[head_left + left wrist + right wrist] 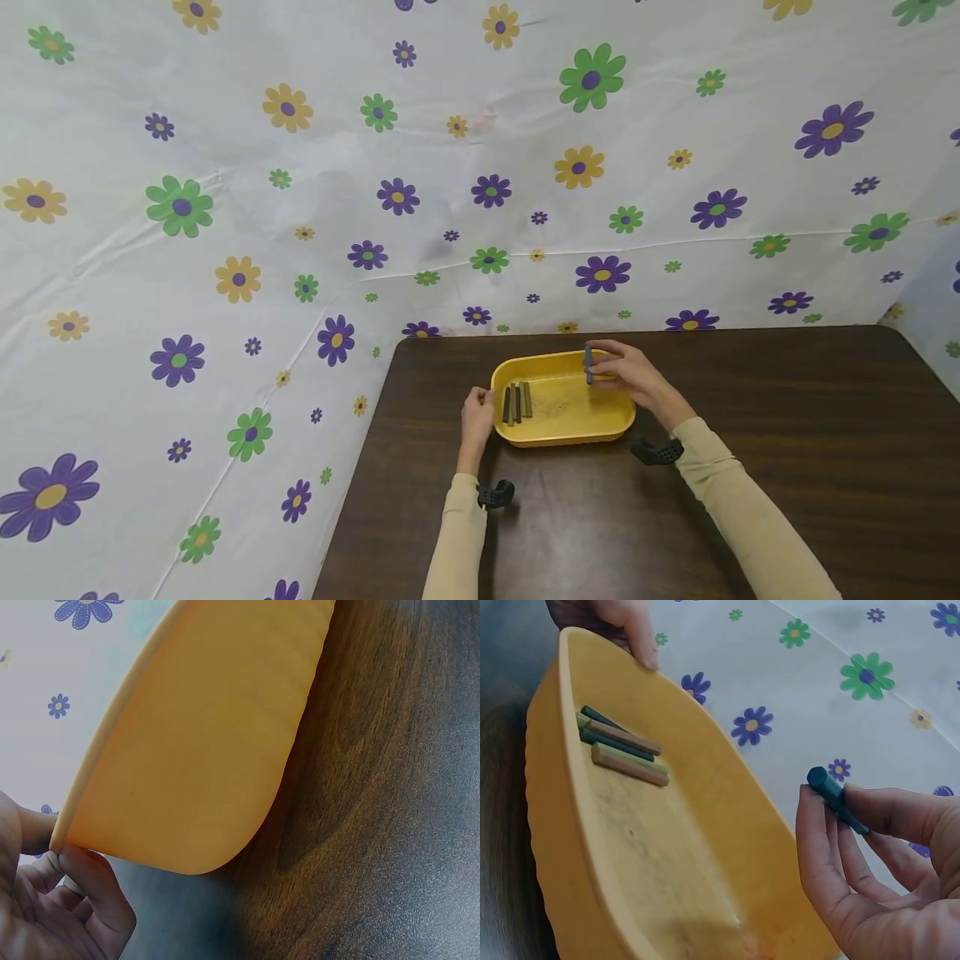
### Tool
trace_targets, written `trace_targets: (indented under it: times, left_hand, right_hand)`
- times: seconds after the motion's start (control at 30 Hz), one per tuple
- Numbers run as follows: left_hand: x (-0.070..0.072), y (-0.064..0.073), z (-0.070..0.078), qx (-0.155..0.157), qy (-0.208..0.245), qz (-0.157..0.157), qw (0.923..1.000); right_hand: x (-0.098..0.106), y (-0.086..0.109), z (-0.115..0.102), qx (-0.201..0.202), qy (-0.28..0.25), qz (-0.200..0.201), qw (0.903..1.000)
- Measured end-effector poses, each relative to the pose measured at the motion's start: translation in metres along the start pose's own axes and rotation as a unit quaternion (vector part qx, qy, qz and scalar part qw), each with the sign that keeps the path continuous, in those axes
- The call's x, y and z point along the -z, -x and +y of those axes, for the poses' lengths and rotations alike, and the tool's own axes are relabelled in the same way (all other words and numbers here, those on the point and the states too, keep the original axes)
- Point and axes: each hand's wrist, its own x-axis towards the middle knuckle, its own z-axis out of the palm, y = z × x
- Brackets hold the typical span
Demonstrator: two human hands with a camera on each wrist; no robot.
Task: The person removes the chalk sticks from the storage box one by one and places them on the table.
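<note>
A yellow plastic tray (566,425) stands on the table, its wall filling much of the left wrist view. My left hand (477,417) pinches the tray's left rim between thumb and curled fingers. Above the tray's right part, my right hand (630,375) holds a short blue stick (826,787), like a crayon or clay stick, between thumb and fingertips. The stick is upright in the head view and apart from the tray. Several dark and olive-tan sticks (516,403) lie side by side at the tray's left end.
The dark wood-grain table (787,417) extends to both sides of the tray. Behind it and at the left hangs a white sheet (450,183) with printed flowers. A black band (495,494) is on the left wrist, another (657,451) on the right.
</note>
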Motion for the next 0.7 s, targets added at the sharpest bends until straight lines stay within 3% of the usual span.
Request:
trace_targets:
  times: [0.23,0.5,0.7]
  left_hand:
    - [-0.001,0.002,-0.002,-0.026,-0.006,0.012,0.9996]
    - [-0.001,0.000,-0.001,-0.002,-0.005,0.005,1.0000]
    - [-0.001,0.001,-0.002,-0.010,-0.005,0.004,0.9999]
  right_hand:
    - [0.016,0.007,-0.001,-0.005,-0.013,0.009,0.9999]
    - [0.029,0.013,0.000,-0.013,-0.019,0.013,0.9996]
    - [0.037,0.018,0.005,-0.018,-0.008,0.024,0.9995]
